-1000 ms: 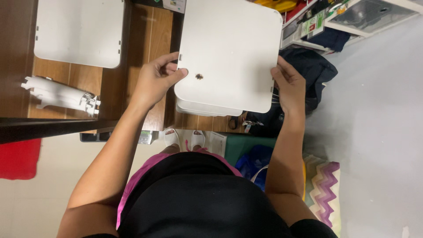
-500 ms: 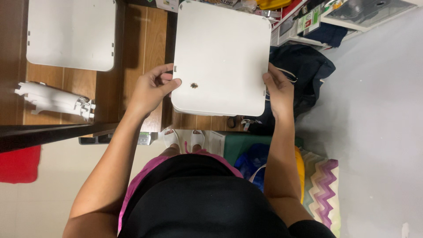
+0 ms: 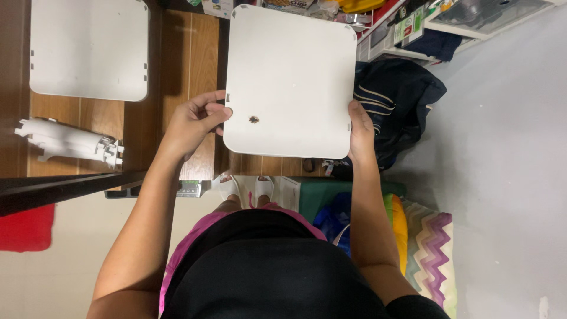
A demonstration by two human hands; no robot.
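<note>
Holding white panel (image 3: 289,77) flat at both near-edge corners: left hand (image 3: 192,121) pinched on its 9 o'clock edge, right hand (image 3: 360,133) clamped on the 3 o'clock edge. Panel extends toward 12 from both grips, roughly square, over wooden table (image 3: 183,53). Second panel (image 3: 88,47) and white bracket (image 3: 68,142) lie at 9–10 o'clock, nearer left hand.

Your white panel (image 3: 289,77) hides the tabletop (image 3: 189,59) beneath it; the second panel (image 3: 88,50) is cut off at the top edge, and the dark speck (image 3: 253,119) is too small to tell.
</note>
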